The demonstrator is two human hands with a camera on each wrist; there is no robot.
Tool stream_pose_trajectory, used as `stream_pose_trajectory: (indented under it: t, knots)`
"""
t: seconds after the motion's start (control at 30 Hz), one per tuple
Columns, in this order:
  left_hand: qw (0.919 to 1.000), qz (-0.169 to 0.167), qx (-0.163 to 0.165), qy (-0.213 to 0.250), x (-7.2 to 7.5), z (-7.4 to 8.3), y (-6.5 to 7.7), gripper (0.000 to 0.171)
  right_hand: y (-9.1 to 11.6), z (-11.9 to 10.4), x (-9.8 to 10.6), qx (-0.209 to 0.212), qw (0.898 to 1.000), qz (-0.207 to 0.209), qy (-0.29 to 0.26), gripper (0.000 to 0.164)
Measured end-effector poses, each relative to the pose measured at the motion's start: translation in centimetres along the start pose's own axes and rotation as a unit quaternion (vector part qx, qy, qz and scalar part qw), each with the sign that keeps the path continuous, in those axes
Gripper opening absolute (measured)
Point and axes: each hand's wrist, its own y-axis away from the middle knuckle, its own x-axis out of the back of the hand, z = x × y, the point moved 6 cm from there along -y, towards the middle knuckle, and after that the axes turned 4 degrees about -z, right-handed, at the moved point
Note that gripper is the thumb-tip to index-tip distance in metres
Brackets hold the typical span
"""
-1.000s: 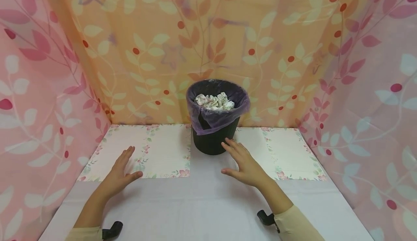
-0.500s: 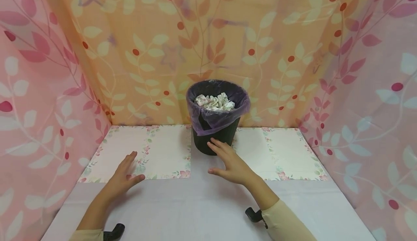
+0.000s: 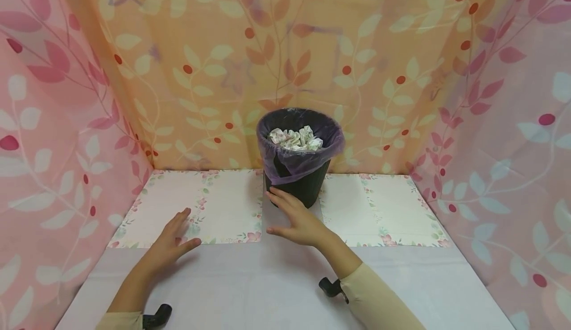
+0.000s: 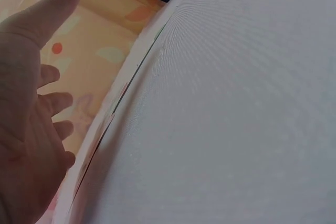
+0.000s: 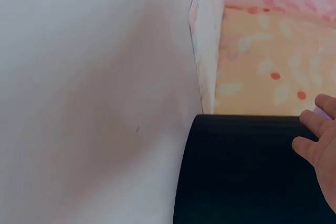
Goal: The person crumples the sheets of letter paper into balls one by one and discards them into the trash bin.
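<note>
A black trash bin (image 3: 308,186) with a purple plastic liner (image 3: 303,160) over its rim stands at the back middle of the table. Crumpled white floral paper (image 3: 296,139) lies inside it. My right hand (image 3: 299,221) is raised in front of the bin, fingers extended and thumb apart, holding nothing; its fingertips overlap the bin's lower left side. The right wrist view has the dark bin wall (image 5: 252,171) close beside the fingers. Over the left part of the table my left hand (image 3: 167,246) hovers with fingers extended and thumb spread, nothing in it.
White sheets with floral borders lie along the back of the table, a left one (image 3: 227,206) and a right one (image 3: 397,211) on either side of the bin. Patterned curtains enclose the table: orange (image 3: 200,97) behind, pink on both sides. A white cloth (image 3: 241,285) covers the table.
My right hand has moved left across the front of the bin, from its right side to its left. My left hand has shifted slightly to the right. The bin stays in place.
</note>
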Motion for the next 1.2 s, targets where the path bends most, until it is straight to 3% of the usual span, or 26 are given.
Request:
stream_pose_trajectory:
  t: [0.33,0.57,0.9,1.2]
  knots:
    - [0.9999,-0.002,-0.005,-0.014,-0.4,-0.3,-0.5,0.097,-3.5,0.0,-1.0,-0.002,1.000,-0.017,-0.025,0.089]
    - [0.9994,0.004,-0.031,-0.011,-0.9,-0.4,-1.1,0.091,-5.1,0.8,-2.3,-0.026,0.998,-0.040,-0.042,0.088]
    - [0.9992,0.010,-0.003,-0.039,-0.9,-0.9,-1.8,0.093,-7.2,2.2,-3.7,-0.036,0.996,-0.044,-0.066,0.086]
    - [0.9978,0.017,0.011,-0.063,-1.3,-1.1,-1.5,0.092,-8.1,2.5,-5.1,-0.060,0.993,-0.063,-0.080,0.084]
